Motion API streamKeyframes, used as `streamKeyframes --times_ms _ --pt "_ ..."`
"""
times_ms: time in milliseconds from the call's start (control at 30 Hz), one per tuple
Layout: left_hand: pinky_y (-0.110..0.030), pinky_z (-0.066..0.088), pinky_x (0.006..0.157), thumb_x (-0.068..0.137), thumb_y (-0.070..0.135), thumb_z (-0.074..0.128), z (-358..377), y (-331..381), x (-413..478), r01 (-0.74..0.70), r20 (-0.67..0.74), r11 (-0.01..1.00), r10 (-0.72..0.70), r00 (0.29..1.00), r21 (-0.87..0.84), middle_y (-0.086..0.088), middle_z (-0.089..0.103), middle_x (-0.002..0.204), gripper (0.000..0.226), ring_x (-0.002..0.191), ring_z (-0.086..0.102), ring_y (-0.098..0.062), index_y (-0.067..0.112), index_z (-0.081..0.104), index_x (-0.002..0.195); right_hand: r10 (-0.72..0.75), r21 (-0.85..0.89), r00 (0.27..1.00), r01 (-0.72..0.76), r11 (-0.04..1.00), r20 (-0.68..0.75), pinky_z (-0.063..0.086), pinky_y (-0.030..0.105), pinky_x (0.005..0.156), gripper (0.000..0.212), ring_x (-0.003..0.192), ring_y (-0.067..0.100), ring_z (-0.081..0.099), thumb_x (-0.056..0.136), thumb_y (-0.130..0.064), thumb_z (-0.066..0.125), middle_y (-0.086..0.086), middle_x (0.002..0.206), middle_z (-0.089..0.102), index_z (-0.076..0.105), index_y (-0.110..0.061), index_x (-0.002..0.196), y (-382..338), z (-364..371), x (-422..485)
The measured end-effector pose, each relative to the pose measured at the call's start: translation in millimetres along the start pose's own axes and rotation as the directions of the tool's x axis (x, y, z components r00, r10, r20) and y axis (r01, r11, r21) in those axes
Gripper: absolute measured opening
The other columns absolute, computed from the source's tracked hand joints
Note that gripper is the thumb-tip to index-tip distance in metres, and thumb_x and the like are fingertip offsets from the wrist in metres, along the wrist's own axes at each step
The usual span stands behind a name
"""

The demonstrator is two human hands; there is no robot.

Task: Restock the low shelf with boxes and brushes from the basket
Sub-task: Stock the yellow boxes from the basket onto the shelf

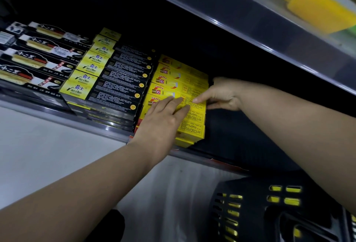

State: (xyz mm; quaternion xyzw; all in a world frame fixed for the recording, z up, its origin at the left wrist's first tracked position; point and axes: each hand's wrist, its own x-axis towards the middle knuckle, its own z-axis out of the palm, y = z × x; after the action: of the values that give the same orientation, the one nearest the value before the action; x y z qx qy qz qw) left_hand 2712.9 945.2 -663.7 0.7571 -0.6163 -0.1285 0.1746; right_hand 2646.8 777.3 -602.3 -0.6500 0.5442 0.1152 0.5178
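Observation:
A stack of yellow boxes [192,122] stands at the front of the low shelf [107,128], with more yellow boxes in a row behind it. My left hand [161,118] lies flat on the front box, fingers straight and pressing on its top face. My right hand [219,95] holds the right end of the same box, its forefinger on top and the other fingers round the edge. The black basket [256,209] sits on the floor at the lower right, with yellow items showing through its slots.
Left of the yellow boxes stand rows of black-and-yellow boxes [107,80] and boxed brushes [34,57]. The upper shelf edge [250,36] overhangs my hands, with a yellow pack [317,5] on it. Dark room on the shelf lies to the right of the yellow stack.

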Motion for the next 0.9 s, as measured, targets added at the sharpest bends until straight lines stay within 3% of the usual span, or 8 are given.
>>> streamKeyframes --times_ms 67,233,300,433,567,667,767,900 --pt "-0.034 0.005 0.116 0.081 0.001 0.058 -0.9 -1.0 -0.8 -0.004 0.007 1.0 0.004 1.0 0.019 0.002 0.007 0.159 0.087 0.145 0.002 -0.019 0.027 0.013 0.15 -0.029 -0.014 0.999 0.029 0.999 -0.014 0.045 0.034 0.095 0.057 0.122 0.025 0.05 0.075 0.007 0.069 0.013 0.13 0.055 0.046 -0.003 0.126 0.8 3.1 2.6" --pt "-0.032 0.003 0.116 0.082 0.011 0.063 -5.0 -0.4 -2.0 -0.017 0.053 0.999 0.015 0.998 0.04 0.002 0.004 0.159 0.087 0.145 0.0 -0.018 0.027 0.012 0.15 -0.046 -0.029 0.998 0.045 0.999 -0.053 0.044 0.036 0.101 0.05 0.126 0.026 0.047 0.08 0.006 0.066 0.014 0.134 0.051 0.047 -0.001 0.125 2.0 5.2 -7.7" --pt "-0.029 0.002 0.115 0.086 0.017 0.063 -12.9 2.2 -3.0 -0.028 0.064 1.0 0.027 0.998 0.005 0.003 0.007 0.159 0.08 0.146 0.001 -0.016 0.027 0.015 0.15 -0.083 -0.104 0.992 0.073 0.992 -0.092 0.045 0.036 0.1 0.059 0.126 0.026 0.045 0.082 0.003 0.065 0.013 0.137 0.046 0.038 0.0 0.134 -2.4 5.0 -23.3" --pt "-0.016 0.02 0.104 0.084 0.023 0.067 -52.0 24.3 -10.6 -0.023 0.02 0.965 0.029 0.999 -0.261 0.003 0.037 0.149 0.064 0.137 0.032 -0.014 0.023 0.039 0.142 -0.221 -0.188 0.966 0.193 0.963 -0.138 0.046 0.038 0.1 0.071 0.118 0.025 0.051 0.081 -0.005 0.068 0.015 0.137 0.043 0.031 -0.005 0.142 -4.5 -5.8 -82.4" --pt "-0.013 0.034 0.093 0.085 0.023 0.066 -104.7 71.9 -19.7 -0.115 -0.041 0.911 0.107 0.993 -0.395 0.01 0.06 0.123 0.038 0.115 0.054 -0.007 0.024 0.059 0.122 -0.378 -0.105 0.924 0.37 0.923 -0.067 0.044 0.028 0.1 0.042 0.111 0.012 0.054 0.08 -0.006 0.069 0.006 0.125 0.054 0.055 -0.018 0.118 19.5 -28.4 -172.0" --pt "-0.012 0.041 0.09 0.085 0.022 0.066 -135.1 122.1 -26.3 -0.215 0.019 0.888 0.244 0.97 -0.407 0.013 0.066 0.111 0.029 0.104 0.058 -0.001 0.025 0.063 0.113 -0.459 -0.003 0.887 0.46 0.888 -0.048 0.047 0.014 0.086 0.027 0.093 0.004 0.06 0.081 -0.002 0.067 -0.003 0.105 0.063 0.06 -0.019 0.101 50.4 -50.4 -234.1" --pt "-0.005 0.039 0.085 0.085 0.025 0.065 -148.9 173.8 -37.7 -0.3 0.117 0.878 0.366 0.923 -0.372 0.015 0.066 0.106 0.025 0.098 0.058 0.004 0.027 0.064 0.11 -0.457 0.066 0.884 0.464 0.883 -0.1 0.048 0.014 0.081 0.025 0.088 0.004 0.061 0.082 0.001 0.064 -0.004 0.099 0.065 0.062 -0.02 0.096 93.8 -71.4 -277.1" --pt "-0.02 0.044 0.092 0.088 0.03 0.061 -144.7 237.8 -56.2 -0.383 0.294 0.878 0.462 0.837 -0.288 0.016 0.064 0.111 0.024 0.103 0.058 0.0 0.031 0.061 0.112 -0.342 0.103 0.92 0.365 0.925 -0.192 0.047 0.009 0.07 0.025 0.079 -0.002 0.062 0.084 0.004 0.061 0.003 0.1 0.064 0.06 -0.014 0.101 170.4 -93.7 -307.9"
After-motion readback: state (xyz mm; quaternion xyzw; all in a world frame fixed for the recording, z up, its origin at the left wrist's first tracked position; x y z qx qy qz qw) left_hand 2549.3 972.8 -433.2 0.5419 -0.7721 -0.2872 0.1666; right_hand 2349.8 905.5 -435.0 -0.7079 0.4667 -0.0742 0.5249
